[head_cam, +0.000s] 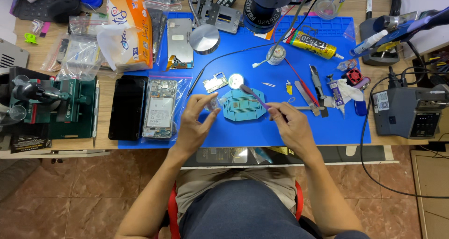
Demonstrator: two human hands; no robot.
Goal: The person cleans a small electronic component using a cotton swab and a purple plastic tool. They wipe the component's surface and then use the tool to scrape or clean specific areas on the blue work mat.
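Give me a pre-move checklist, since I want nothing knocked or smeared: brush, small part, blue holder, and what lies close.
1. Right hand grips the brush: ok.
2. Brush tip at the round tin: ok; touching it or not: cannot tell.
3. Left hand pinches a small clear part: ok.
4. Blue holder flat on the mat: ok.
5. Circuit board clear of both hands: ok.
6. Tweezers close by the right hand: not ok.

A thin purple-handled tool (255, 97) slants over a light-blue holder plate (243, 105) lying flat on the blue mat (304, 126), with a small clear piece (213, 103) beside it.
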